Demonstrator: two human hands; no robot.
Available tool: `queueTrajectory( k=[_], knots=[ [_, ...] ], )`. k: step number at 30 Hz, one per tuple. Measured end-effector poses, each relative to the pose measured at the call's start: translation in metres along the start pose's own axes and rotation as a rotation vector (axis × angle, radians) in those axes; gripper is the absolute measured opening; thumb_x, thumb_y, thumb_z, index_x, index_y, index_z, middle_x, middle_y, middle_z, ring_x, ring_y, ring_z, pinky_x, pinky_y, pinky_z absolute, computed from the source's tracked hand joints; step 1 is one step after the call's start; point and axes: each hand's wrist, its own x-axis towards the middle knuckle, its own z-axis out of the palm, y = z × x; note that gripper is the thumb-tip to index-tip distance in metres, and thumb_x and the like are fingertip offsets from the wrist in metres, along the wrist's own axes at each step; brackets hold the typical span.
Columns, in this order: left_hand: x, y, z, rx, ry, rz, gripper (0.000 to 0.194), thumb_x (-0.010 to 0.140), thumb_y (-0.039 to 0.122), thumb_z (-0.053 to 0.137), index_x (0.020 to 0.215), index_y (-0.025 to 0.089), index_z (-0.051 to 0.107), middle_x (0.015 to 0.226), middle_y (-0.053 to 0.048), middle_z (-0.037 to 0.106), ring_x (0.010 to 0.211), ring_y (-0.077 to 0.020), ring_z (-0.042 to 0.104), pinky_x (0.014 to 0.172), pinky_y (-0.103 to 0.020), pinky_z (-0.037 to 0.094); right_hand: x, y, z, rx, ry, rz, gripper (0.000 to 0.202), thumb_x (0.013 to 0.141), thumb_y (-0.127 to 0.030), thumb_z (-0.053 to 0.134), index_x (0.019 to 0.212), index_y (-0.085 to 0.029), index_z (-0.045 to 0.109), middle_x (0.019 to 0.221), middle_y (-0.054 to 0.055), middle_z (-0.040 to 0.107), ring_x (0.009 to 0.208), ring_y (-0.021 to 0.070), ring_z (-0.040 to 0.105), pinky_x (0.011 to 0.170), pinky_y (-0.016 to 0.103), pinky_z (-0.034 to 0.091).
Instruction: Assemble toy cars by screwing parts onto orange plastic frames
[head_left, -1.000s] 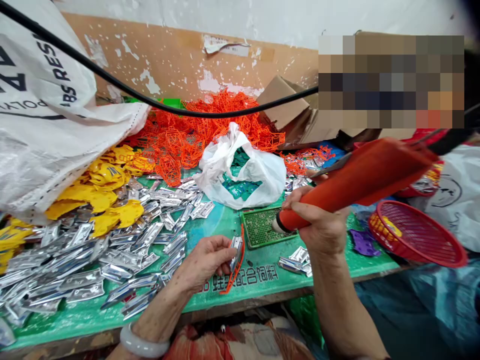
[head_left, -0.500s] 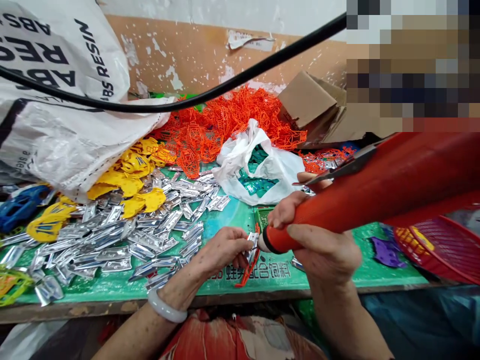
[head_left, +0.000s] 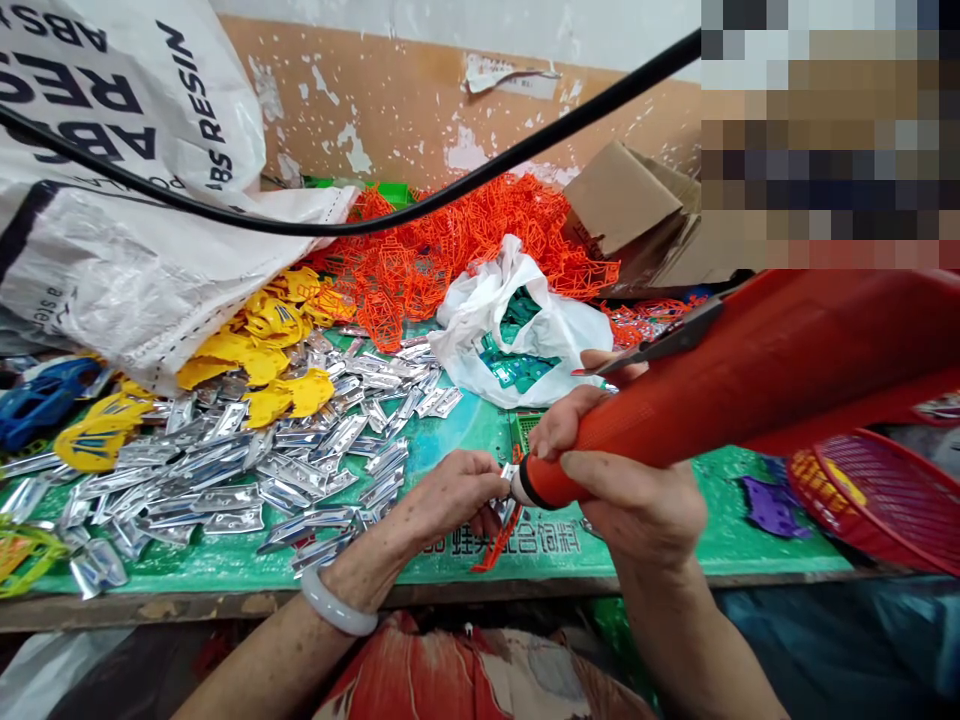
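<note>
My right hand is wrapped round a red-orange power screwdriver with a long grey lever on top. The tool slants down to the left, and its pale nose meets a small part at my left fingertips. There my left hand pinches an orange plastic frame with a silver piece against it. The tool and fingers cover most of this pair, and the bit is hidden. Many shiny silver parts lie to the left of my left hand.
Yellow shells and a blue shell lie at the left beneath a white sack. Behind are an orange frame heap, a white bag of green parts and a cardboard box. A red basket stands right. A black cable crosses above.
The screwdriver and my right hand have moved slightly left and down, bringing the nose closer against the part at my left fingertips. My left hand keeps its pinch.
</note>
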Motion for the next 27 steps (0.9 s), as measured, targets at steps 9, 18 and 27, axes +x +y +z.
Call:
queueTrajectory(
  k=[9, 18, 27],
  knots=[
    [-0.003, 0.002, 0.002, 0.027, 0.035, 0.026, 0.016, 0.075, 0.029, 0.054, 0.064, 0.018, 0.059, 0.044, 0.001, 0.058, 0.043, -0.0142, 0.055, 0.042, -0.021, 0.037, 0.002, -0.001, 0.005, 0.03, -0.032, 0.07, 0.024, 0.061, -0.009, 0.071, 0.079, -0.023, 0.065, 0.067, -0.005, 0.061, 0.062, 0.0139, 0.058, 0.067, 0.033, 0.052],
    [-0.009, 0.012, 0.003, 0.08, 0.071, 0.021, 0.021, 0.073, 0.021, 0.052, 0.052, 0.019, 0.055, 0.037, 0.004, 0.05, 0.036, -0.0108, 0.043, 0.039, -0.022, 0.027, 0.001, 0.003, 0.007, -0.072, -0.062, 0.093, 0.012, 0.061, -0.014, 0.071, 0.065, -0.02, 0.062, 0.068, -0.003, 0.058, 0.062, 0.0146, 0.056, 0.063, 0.033, 0.051],
    [-0.007, 0.006, 0.005, 0.113, 0.059, 0.046, 0.013, 0.072, 0.023, 0.051, 0.06, 0.019, 0.055, 0.042, 0.005, 0.053, 0.041, -0.0121, 0.046, 0.042, -0.022, 0.029, -0.003, -0.001, 0.008, -0.274, -0.116, 0.036, 0.012, 0.061, -0.014, 0.068, 0.064, -0.022, 0.06, 0.069, -0.003, 0.058, 0.065, 0.0153, 0.058, 0.069, 0.034, 0.052]
  ],
)
